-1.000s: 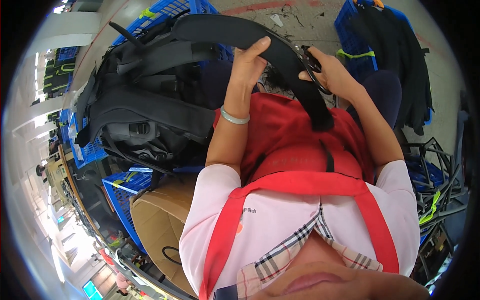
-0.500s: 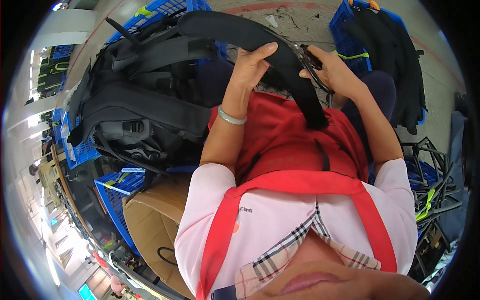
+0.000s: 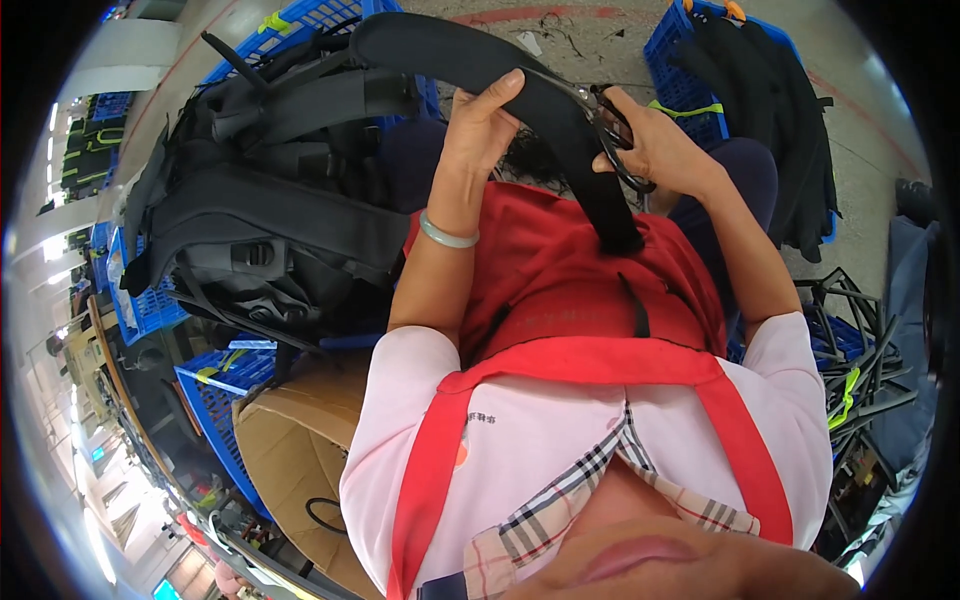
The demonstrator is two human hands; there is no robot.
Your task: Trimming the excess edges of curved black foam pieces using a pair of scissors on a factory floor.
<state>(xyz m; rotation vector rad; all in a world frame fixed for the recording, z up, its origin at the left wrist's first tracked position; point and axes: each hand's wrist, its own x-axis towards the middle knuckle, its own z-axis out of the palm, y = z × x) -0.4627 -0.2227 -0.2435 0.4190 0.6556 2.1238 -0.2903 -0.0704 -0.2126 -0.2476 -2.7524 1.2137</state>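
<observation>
A long, curved black padded strap [image 3: 566, 132] stretches from the far left over to my lap. My left hand [image 3: 482, 122] grips it near the middle, thumb pressed on top. In my right hand [image 3: 655, 145] is a pair of scissors [image 3: 610, 130] with black handles. Its blades lie along the far edge of the strap, partly out of sight behind it. The strap's near end rests on my red apron [image 3: 540, 270]. Whether the blades are cutting cannot be told.
Black strapped bags [image 3: 290, 215] are heaped at my left. Beyond my right knee stands a blue crate [image 3: 685, 110] with black pieces over it. An open cardboard box [image 3: 290, 430] is near left. Black frame-like parts [image 3: 860, 350] lie right. Dark scraps [image 3: 550, 40] litter the floor.
My left hand has shifted slightly left along the strap. The scissors' handles have turned a little in my right hand and the blades stay at the strap's edge.
</observation>
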